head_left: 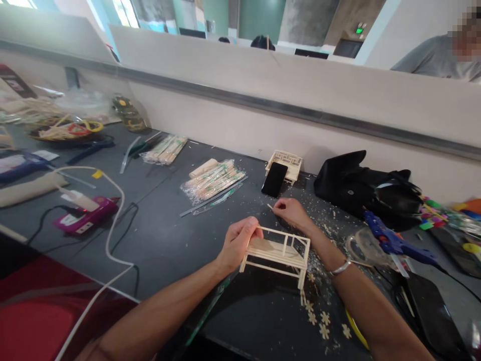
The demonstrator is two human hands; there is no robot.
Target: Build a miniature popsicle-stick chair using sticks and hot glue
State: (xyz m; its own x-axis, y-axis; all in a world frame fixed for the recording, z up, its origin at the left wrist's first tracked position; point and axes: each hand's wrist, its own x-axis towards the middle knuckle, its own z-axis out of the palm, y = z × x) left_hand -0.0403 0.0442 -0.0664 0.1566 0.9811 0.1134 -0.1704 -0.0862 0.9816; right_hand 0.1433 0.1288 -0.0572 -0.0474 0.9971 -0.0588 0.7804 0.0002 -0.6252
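Note:
My left hand (242, 240) grips a small model bench (278, 253) of thin pale wooden sticks by its left end. The bench has legs, a slatted seat and a partly built railing along its back and right side. Beyond it, my right hand (289, 210) pinches a short piece of wooden stick (269, 206) between thumb and fingers, apart from the bench. A black phone (275, 179) leans against a second small wooden model (287, 163) behind my right hand. Several small flower-shaped wooden pieces (324, 331) lie to the right of the bench.
Plastic packs of wooden sticks (214, 180) lie at centre left. A blue glue gun (394, 240) and a black bag (366, 188) are at right. A purple power strip (86, 215) with a white cable is at left. Beyond the partition (225, 65) are other people.

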